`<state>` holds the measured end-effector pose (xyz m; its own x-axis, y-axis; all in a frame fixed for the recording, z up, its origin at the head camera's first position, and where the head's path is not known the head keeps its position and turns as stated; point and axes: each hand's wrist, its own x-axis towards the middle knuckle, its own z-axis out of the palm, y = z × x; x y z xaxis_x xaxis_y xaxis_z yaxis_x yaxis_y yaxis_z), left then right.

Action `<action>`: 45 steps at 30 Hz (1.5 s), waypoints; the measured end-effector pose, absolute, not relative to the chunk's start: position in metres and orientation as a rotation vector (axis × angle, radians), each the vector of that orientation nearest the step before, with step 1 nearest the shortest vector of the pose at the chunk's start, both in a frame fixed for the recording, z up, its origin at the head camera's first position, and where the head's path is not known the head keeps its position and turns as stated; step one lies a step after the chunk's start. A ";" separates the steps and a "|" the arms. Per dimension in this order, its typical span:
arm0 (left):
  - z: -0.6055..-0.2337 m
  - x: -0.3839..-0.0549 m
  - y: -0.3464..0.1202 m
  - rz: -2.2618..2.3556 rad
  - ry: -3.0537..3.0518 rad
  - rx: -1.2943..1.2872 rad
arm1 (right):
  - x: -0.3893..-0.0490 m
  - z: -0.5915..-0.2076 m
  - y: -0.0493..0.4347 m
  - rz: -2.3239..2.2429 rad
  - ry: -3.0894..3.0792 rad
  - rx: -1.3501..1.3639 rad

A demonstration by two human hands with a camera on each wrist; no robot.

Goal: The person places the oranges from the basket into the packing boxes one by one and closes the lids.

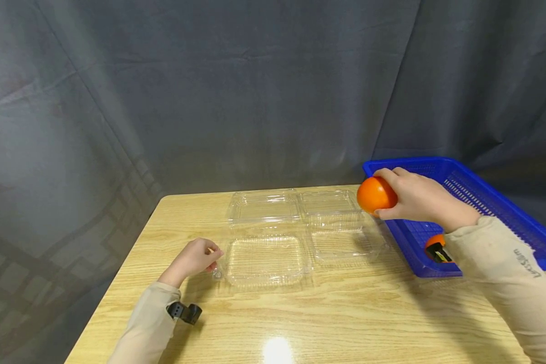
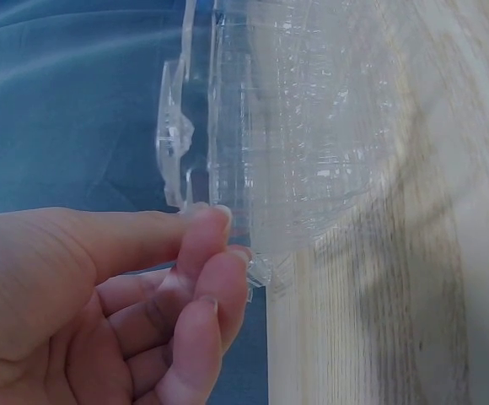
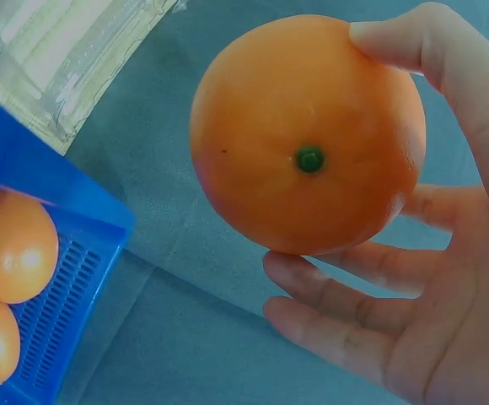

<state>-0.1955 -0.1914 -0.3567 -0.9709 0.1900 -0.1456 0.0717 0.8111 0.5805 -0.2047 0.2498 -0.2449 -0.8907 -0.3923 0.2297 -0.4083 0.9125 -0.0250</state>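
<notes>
My right hand holds an orange up in the air, just left of the blue basket's near part. In the right wrist view the orange's green stem spot faces the camera, with the thumb on top and the fingers beneath. My left hand is at the left edge of a clear plastic clamshell container, pinching its rim between thumb and fingertips. The container lies on the table with its lid folded back. To its right is a second clear clamshell container, also with its lid back.
The blue plastic basket stands at the right of the wooden table. Two oranges show inside it in the right wrist view. A grey curtain hangs behind the table. A black wrist camera sticks out from the left sleeve.
</notes>
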 end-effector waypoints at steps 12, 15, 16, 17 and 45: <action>-0.358 -0.198 -0.191 0.888 2.798 0.194 | -0.206 -0.249 0.244 0.116 -2.831 0.647; -0.358 -0.198 -0.191 0.887 2.802 0.200 | -0.205 -0.249 0.243 0.127 -2.850 0.644; -0.358 -0.198 -0.191 0.886 2.803 0.200 | -0.205 -0.249 0.242 0.131 -2.854 0.646; -0.359 -0.198 -0.191 0.887 2.802 0.197 | -0.205 -0.249 0.241 0.134 -2.857 0.649; -0.358 -0.197 -0.191 0.897 2.795 0.193 | -0.203 -0.252 0.228 0.134 -2.830 0.733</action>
<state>-0.1974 -0.1909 -0.3584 -0.9716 0.1838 -0.1490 0.0627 0.8073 0.5869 -0.2029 0.2283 -0.2521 -0.8530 -0.4691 0.2287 -0.4886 0.8719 -0.0339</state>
